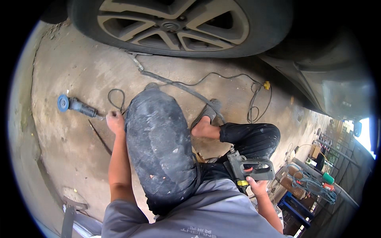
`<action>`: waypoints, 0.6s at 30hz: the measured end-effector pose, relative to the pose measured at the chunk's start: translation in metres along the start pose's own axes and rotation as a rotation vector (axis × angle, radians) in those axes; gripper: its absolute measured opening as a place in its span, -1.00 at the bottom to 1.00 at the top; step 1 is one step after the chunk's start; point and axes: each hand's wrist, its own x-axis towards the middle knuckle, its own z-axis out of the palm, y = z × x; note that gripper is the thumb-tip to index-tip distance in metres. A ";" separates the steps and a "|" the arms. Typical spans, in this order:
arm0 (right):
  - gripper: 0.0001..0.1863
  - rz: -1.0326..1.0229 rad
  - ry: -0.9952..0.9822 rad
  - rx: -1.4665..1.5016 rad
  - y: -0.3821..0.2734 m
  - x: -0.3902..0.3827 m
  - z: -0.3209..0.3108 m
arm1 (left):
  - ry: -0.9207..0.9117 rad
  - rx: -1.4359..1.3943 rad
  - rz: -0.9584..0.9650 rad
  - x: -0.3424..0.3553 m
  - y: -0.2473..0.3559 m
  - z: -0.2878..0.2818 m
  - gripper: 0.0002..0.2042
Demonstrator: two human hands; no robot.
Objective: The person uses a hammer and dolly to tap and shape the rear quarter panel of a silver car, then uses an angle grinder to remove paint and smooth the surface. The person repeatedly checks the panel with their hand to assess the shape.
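Note:
My right hand (258, 186) grips a black power drill (242, 166) with a red trigger and a yellow band, held beside my right thigh, its chuck pointing away from me. My left hand (115, 121) reaches down past my left knee with its fingers closed. Just beyond those fingertips lies an angle grinder (81, 107) with a blue disc, on the concrete floor. Something thin and greyish shows between my fingers and the grinder's rear end; I cannot make out what it is.
A car wheel (170, 25) stands directly ahead, with the car body (333, 83) to the right. A cable with a yellow plug (266, 85) and a long grey bar (174, 82) lie on the floor. A rack with coiled blue hose (307, 182) stands at right.

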 end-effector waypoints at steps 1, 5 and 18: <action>-0.31 0.016 0.000 -0.027 0.002 -0.001 -0.002 | 0.103 -0.013 -0.046 -0.005 -0.019 0.005 -0.67; -0.34 -0.041 0.069 -0.066 -0.008 -0.003 0.009 | 0.100 0.134 -0.164 -0.037 -0.065 -0.025 -0.60; -0.49 -0.113 0.027 -0.088 -0.008 0.008 0.004 | -0.689 0.590 -0.520 -0.091 -0.197 -0.061 -0.47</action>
